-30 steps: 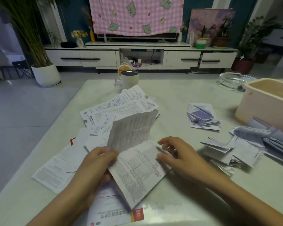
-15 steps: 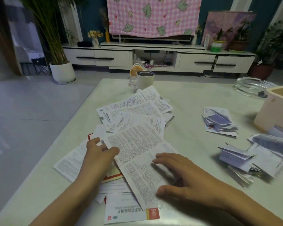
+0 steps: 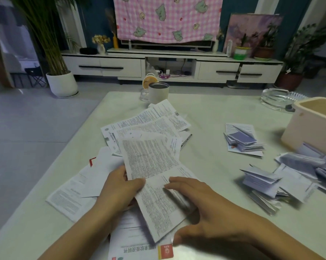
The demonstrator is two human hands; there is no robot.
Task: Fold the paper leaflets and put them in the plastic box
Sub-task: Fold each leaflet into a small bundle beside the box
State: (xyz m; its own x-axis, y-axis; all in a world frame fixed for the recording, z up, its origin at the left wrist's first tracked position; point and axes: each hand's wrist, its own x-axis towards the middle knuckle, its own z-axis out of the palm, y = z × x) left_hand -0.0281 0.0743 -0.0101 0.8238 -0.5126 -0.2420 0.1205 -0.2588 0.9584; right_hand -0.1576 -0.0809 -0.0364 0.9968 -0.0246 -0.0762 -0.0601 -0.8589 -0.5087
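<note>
Room: a living room in dim light, with a low white TV stand [image 3: 120, 67] against the far wall and a pink checked cloth [image 3: 167, 17] hung above it.
Tabletop: the pale tabletop [image 3: 211, 106] carries a fan of unfolded sheets [image 3: 149, 122], a white mug [image 3: 158, 91], and folded leaflets [image 3: 259, 182] piled to the right.
Leaflet: the printed leaflet [image 3: 150, 162] lies at the near middle on top of the loose sheets, creased across. Its lower half is down and its upper half bows up off the pile.
Left hand: the left hand [image 3: 119, 190] pinches the leaflet's left edge at the crease, thumb on top and the other fingers curled beneath.
Right hand: the right hand [image 3: 211, 209] lies on the lower half with its fingers [image 3: 184, 184] straight and slightly apart, clamped on nothing, just pressing the paper flat.
Change: a second ago the upper half stood steeply; half a second ago the sheet was spread flat under both palms. Now the left hand has shifted to the edge and taken hold, and the top is rising again.
Box: the plastic box [image 3: 308, 132] stands at the far right edge, well apart from both hands — no paper shows inside from this angle.
Meaning: the sheet looks to have been smoothed first and the fold is only now starting. This leaflet is still a fold or more from the box, and many sheets wait.
</note>
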